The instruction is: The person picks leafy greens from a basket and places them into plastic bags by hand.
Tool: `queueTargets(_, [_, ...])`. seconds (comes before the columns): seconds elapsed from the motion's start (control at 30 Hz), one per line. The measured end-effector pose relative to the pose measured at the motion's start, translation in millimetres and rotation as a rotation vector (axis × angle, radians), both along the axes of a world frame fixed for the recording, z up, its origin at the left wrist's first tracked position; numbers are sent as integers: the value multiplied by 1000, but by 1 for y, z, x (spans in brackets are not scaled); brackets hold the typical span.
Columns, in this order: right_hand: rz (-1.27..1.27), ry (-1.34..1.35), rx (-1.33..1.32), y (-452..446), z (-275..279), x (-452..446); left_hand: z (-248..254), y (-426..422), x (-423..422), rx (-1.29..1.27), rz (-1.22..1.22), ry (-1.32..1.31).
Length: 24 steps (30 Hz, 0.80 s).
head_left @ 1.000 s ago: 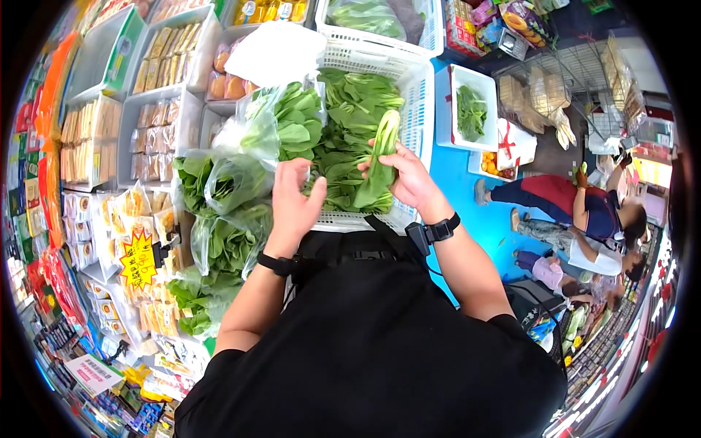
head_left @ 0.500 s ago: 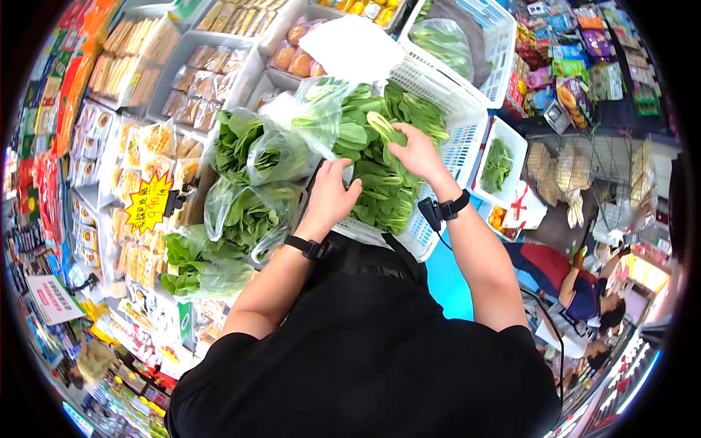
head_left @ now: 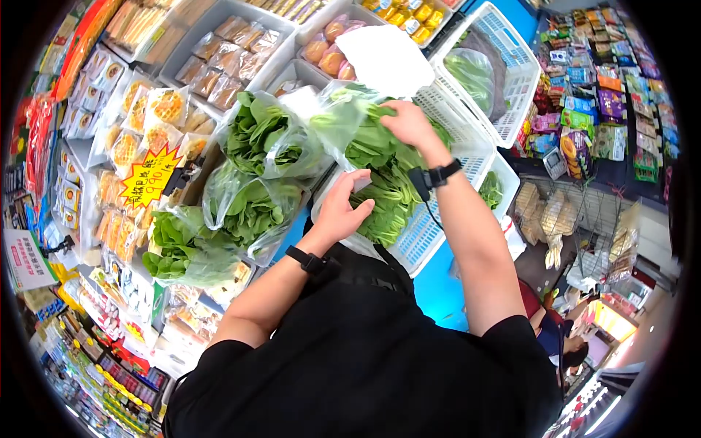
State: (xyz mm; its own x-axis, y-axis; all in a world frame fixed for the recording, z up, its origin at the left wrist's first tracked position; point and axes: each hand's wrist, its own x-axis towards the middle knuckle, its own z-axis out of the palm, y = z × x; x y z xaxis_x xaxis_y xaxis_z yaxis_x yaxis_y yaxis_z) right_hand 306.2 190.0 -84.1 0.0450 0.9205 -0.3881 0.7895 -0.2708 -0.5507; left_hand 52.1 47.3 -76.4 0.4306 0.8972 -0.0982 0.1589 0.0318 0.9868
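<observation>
My right hand (head_left: 410, 125) is closed around leafy greens (head_left: 374, 117) at the mouth of a clear plastic bag (head_left: 337, 120); its fingertips are partly hidden. Under it, more bunched greens (head_left: 387, 208) fill a white slatted crate (head_left: 467, 164). My left hand (head_left: 342, 210) hovers over the crate's near left side, thumb and fingers apart, holding nothing. Left of it, several clear bags of greens (head_left: 255, 212) stand packed together.
Grey bins of packaged pastries (head_left: 226, 62) and a yellow price sign (head_left: 151, 177) lie to the left. Another white crate (head_left: 522, 73) holds bagged greens at the back. Snack packets (head_left: 591, 95) and a wire cart (head_left: 577, 197) are on the right. Another person (head_left: 551, 332) is at lower right.
My right hand has brought the greens up and left to the plastic bag's mouth. My left hand stays spread near the crate. The view has shifted slightly.
</observation>
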Motion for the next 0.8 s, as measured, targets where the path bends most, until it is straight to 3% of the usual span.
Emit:
queueTargets(0.13, [84,53,-46,-8,31,23,-4,5,-8,-40,29,-22])
queueTargets(0.27, [252,147,13,-3,4,18,5,10,-4,-35,-13,-27])
queueTargets(0.43, [165,146,135,21,-30,-20,10,12,6,-67,-49,-45])
queueTargets(0.6, [493,-144,134,36,-29,-32,-4,13,2,-35,-10,-83])
queueTargets(0.73, [351,-245,107,33,-12,-28,0,16,-5,9,128,-123])
queueTargets(0.8, [346,-207,108,34,-27,-27,4,15,-7,40,64,-90])
